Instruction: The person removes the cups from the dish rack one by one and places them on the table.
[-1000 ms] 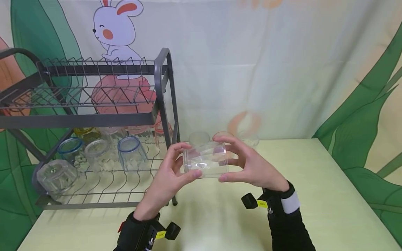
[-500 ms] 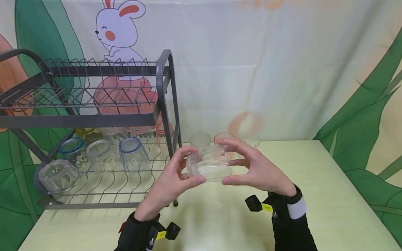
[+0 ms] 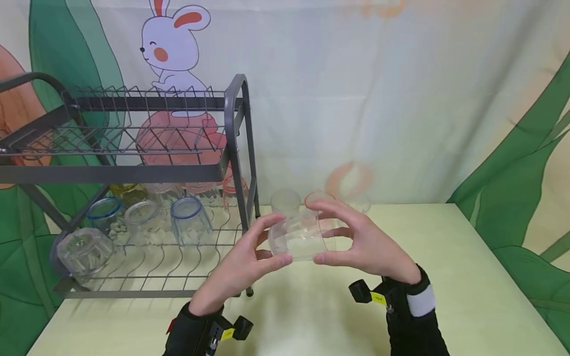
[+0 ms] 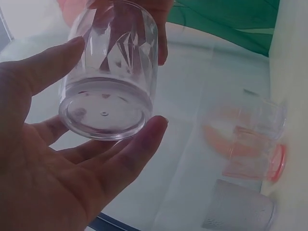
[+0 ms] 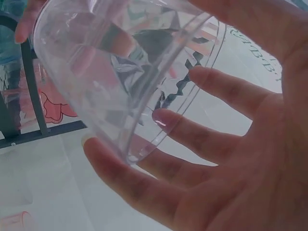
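Note:
A clear faceted drinking glass [image 3: 303, 235] lies sideways in the air above the table, held between both hands. My left hand [image 3: 249, 259] grips its base end, thumb in front and fingers behind and below. At the other end my right hand [image 3: 362, 242] holds the rim, with its thumb at the lower edge and index finger along the top. In the left wrist view the round base of the glass [image 4: 103, 113] faces the left palm. From the right wrist, the open mouth of the glass [image 5: 96, 72] points toward the right palm, two fingertips at the rim.
A dark two-tier dish rack [image 3: 111, 174] stands at left; its lower tier holds several upturned glasses, including a blue-rimmed glass [image 3: 190, 222] and a clear glass [image 3: 84, 251]. Behind the hands, a frosted glass [image 3: 285, 200], a red-rimmed glass [image 3: 319, 195] and a clear glass [image 3: 359, 202] line the table's back edge.
The held glass and both hands have shifted slightly right and down in the view, and the glass has turned a little. The red-rimmed glass behind shows more. The whole scene has drifted slightly with the head.

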Tool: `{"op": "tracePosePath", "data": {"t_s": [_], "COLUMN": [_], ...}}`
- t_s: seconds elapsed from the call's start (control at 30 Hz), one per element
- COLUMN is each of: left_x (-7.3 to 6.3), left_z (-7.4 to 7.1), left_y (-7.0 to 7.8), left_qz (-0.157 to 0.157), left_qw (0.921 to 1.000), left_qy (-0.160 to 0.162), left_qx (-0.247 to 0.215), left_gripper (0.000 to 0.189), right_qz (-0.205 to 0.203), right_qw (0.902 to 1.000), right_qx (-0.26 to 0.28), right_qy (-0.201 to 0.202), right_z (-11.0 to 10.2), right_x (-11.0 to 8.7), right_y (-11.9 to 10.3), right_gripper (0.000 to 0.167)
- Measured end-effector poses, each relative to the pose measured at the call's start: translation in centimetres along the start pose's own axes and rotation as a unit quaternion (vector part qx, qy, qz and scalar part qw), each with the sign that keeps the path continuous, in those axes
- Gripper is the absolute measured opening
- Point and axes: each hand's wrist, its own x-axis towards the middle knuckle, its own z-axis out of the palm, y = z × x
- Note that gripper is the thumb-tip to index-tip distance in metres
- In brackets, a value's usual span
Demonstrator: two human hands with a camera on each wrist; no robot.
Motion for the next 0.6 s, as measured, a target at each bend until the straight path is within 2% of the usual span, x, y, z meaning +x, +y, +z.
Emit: {"op": "tracePosePath", "data": {"t_s": [0.13,0.23,0.4,0.5,0.6], "left_x": [0.0,-0.2,-0.6,-0.8,-1.1], "left_z": [-0.2,-0.5,-1.1,-1.6,-2.3], "left_y": [-0.1,0.0,0.1,0.2,0.4], "left_qz": [0.009,0.018,0.033,0.045,0.043], "left_qw": [0.9983,0.9956,0.9910,0.9883,0.9863], "left_qy": [0.003,0.008,0.019,0.020,0.025], "left_qx": [0.057,0.091,0.128,0.145,0.158], "left_gripper": [0.074,0.067,0.047,0.042,0.034], "right_qz": [0.001,0.004,0.013,0.010,0.015], "right_qw": [0.9997,0.9994,0.9960,0.9906,0.9863], "right_qx": [-0.022,-0.033,-0.079,-0.122,-0.147], "right_qy": [0.005,0.012,0.040,0.060,0.074], "right_z": [-0.3,-0.6,-1.2,-1.8,-2.3], "right_x": [-0.1,-0.2,-0.8,-1.4,-1.9], "right_y": [0.2,0.3,0.3,0.1,-0.1], "right_gripper": [0.076,0.075,0.076,0.078,0.079]}}
